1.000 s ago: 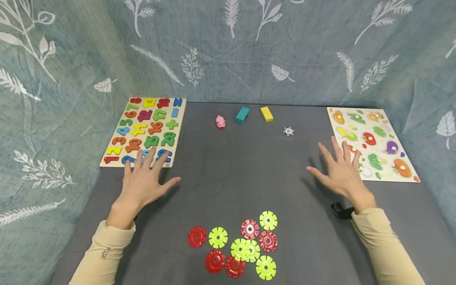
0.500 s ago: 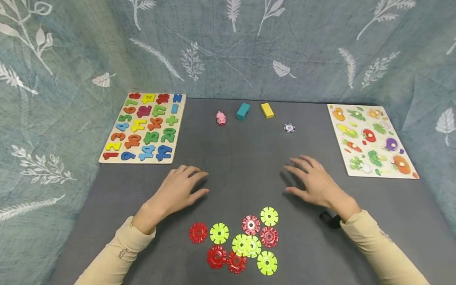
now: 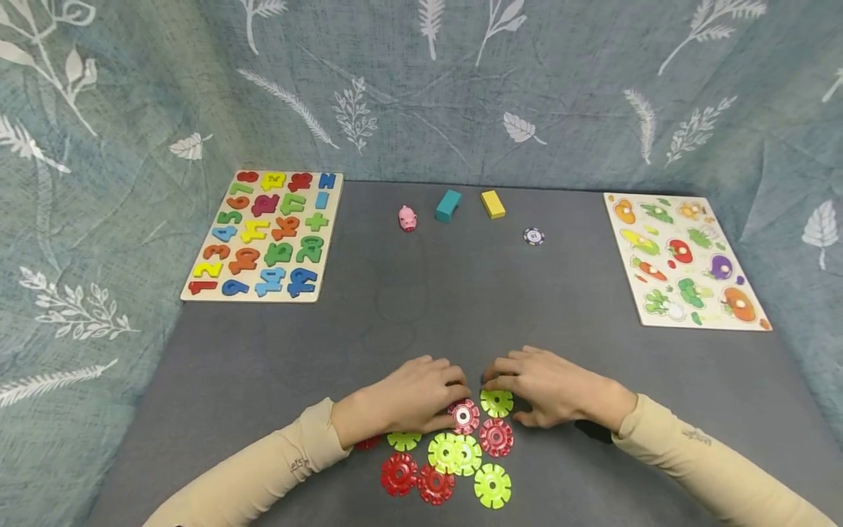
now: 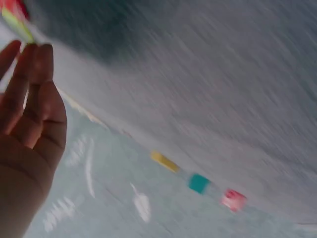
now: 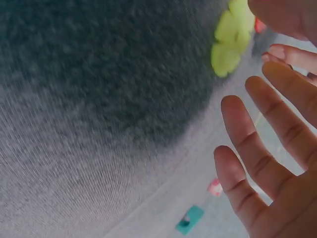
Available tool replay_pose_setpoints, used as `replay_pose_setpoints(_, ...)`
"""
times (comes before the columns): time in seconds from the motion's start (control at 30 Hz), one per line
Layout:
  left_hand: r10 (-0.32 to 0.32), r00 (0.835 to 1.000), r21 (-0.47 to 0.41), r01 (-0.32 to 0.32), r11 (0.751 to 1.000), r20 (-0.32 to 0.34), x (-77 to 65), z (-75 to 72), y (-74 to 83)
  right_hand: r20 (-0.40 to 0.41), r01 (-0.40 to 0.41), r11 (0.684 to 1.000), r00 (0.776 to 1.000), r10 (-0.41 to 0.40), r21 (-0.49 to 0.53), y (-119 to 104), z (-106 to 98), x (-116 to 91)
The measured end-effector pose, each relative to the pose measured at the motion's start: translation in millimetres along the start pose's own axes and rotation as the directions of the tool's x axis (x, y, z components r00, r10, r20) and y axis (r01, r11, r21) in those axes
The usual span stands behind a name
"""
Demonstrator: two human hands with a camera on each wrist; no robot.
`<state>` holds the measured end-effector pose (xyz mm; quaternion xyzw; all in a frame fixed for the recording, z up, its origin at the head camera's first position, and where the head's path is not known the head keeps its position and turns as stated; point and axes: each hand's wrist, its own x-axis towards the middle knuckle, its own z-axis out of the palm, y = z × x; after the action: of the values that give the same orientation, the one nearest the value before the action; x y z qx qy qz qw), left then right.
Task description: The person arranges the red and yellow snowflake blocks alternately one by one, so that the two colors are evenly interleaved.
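Note:
Flat notched plastic discs, several red and several yellow-green, lie in a loose group near the front of the dark table. My left hand (image 3: pixel 421 395) is at the left edge of a red disc with a pale centre (image 3: pixel 464 416), thumb and index finger apart at its rim; firm contact cannot be told. My right hand (image 3: pixel 549 388) is at a yellow-green disc (image 3: pixel 497 402), its fingers beyond the disc and its thumb to the right. Spread fingers (image 5: pixel 240 121) show in the right wrist view. My left forearm and hand partly cover two discs, one a yellow-green disc (image 3: pixel 404 440).
A wooden number puzzle board (image 3: pixel 263 238) lies at the left and a vegetable puzzle board (image 3: pixel 688 260) at the right. Along the back stand a pink pig figure (image 3: pixel 407 218), a teal block (image 3: pixel 448 206), a yellow block (image 3: pixel 492 204) and a poker chip (image 3: pixel 533 236). A patterned cloth (image 3: pixel 395 88) hangs behind.
Both hands have come in from near the boards toward the middle front, down to the discs. Their fingers have gone from spread wide to bent. The discs keep their places.

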<state>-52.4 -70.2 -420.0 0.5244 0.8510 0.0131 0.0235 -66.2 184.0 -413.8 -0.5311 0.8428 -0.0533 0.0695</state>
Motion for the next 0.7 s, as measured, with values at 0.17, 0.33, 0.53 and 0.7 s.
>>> replay_pose_setpoints(0.17, 0.035, 0.999, 0.092, -0.035, 0.995, -0.002, 9.0, 5.5, 16.5, 0.003, 0.037, 0.999, 0.999, -0.037, -0.018, -1.1, 4.7, 1.7)
replay_pose_setpoints(0.33, -0.007, 0.999, 0.061, 0.004, 0.998, 0.046, 8.8, 5.2, 23.1, -0.02, 0.041, 0.999, 0.999, -0.042, -0.029, -1.3, 9.5, 2.8)
replay_pose_setpoints(0.53, -0.044, 0.997, -0.08, 0.05, 0.996, 0.069, 3.3, 7.0, 22.8, -0.039, 0.043, 0.999, 0.998, -0.044, -0.029, -1.2, 10.9, 4.6)
replay_pose_setpoints(0.7, -0.068, 0.998, -0.122, 0.069, 0.99, 0.016, 1.3, 8.0, 23.0, -0.077, 0.057, 0.998, 0.995, -0.059, -0.029, -0.6, 10.9, 5.7)
